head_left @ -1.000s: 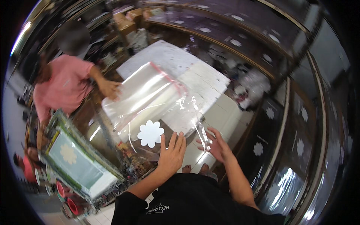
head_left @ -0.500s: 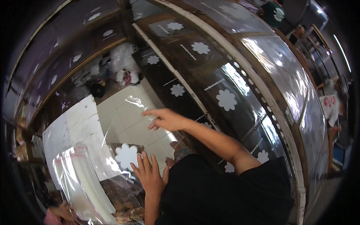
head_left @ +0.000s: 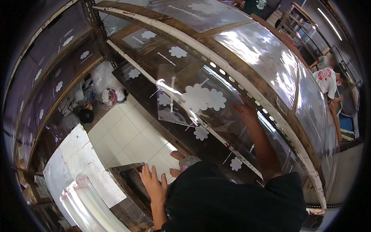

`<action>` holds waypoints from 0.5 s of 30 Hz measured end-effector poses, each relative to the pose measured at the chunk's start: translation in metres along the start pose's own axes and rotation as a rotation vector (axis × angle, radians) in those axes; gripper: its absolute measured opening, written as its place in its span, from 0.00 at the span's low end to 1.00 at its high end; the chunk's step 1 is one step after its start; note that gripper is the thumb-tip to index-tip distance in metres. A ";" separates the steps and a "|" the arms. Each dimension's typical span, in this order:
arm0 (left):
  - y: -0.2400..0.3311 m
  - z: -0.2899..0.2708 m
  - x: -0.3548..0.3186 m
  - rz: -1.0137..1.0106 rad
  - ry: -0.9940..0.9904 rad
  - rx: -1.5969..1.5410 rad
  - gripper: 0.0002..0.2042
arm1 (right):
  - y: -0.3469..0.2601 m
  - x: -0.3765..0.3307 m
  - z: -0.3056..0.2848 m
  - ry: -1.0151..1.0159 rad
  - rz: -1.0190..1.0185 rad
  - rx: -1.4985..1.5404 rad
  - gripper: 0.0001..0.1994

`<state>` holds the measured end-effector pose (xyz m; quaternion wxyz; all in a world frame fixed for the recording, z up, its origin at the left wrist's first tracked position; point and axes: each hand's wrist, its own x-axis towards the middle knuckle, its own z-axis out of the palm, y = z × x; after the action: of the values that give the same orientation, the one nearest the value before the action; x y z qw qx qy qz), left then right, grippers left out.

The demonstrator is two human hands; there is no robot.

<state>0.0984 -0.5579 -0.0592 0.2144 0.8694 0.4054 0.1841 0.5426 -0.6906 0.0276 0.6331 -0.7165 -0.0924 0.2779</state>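
Observation:
My right hand reaches up to a wooden drying rack and holds a clear plastic sheet printed with a white flower. The sheet lies tilted across the rack's middle shelf, beside other flower-printed sheets. My left hand rests flat, fingers spread, on the edge of a dark wooden worktable at the lower left. It holds nothing.
A stack of clear sheets and white paper cover the worktable. White floor tiles run between table and rack, and my bare foot stands there. Plastic bags lie on the floor beyond. Another person stands far right.
My view has swung from the worktable to the rack. My right hand has carried the flower sheet up onto the middle shelf. The left hand has stayed at the table edge.

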 end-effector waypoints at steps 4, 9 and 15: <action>-0.025 0.034 -0.007 -0.029 -0.136 0.018 0.25 | 0.054 -0.014 -0.042 0.147 -0.073 0.182 0.38; -0.065 0.083 -0.034 -0.127 -0.366 -0.007 0.25 | 0.088 -0.027 -0.058 0.204 -0.088 0.349 0.39; -0.109 0.132 -0.079 -0.327 -0.584 -0.126 0.25 | 0.090 -0.040 -0.045 0.321 -0.087 0.394 0.39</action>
<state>0.0478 -0.5857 -0.2389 0.4015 0.7939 0.4488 -0.0848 0.5130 -0.7642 -0.0455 0.7784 -0.6096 0.0342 0.1458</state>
